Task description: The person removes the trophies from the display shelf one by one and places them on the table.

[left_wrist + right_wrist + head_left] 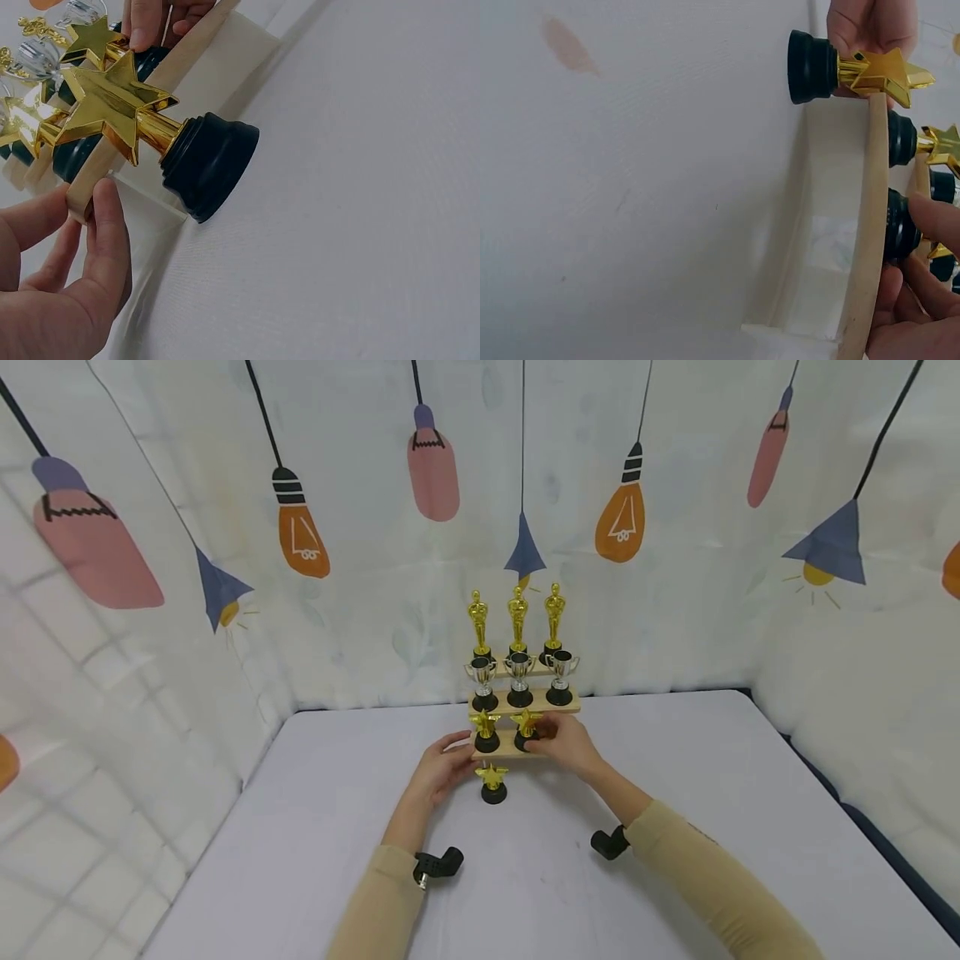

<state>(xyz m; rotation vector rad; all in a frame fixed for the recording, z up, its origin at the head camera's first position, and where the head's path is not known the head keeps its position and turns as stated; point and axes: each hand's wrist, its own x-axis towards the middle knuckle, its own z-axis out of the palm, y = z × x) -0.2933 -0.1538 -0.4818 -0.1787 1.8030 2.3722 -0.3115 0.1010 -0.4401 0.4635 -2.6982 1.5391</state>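
Note:
A stepped wooden display shelf [506, 747] stands at the back of the table. My left hand [444, 768] grips the left end of its lowest board [88, 181], thumb above and fingers below in the left wrist view. At that board's right part, my right hand [572, 747] holds a gold star trophy [527, 723] by its black base [901, 225]. Another star trophy [487, 735] stands on the board's left part. On the table in front, beside my left hand, a third star trophy [492, 785] stands upright.
Three silver cup trophies [519, 675] line the middle board, and three gold figure trophies [517, 618] line the top one. Behind the white table [315, 860] hangs a curtain [360, 635] printed with lamps. Each wrist wears a black camera [450, 862].

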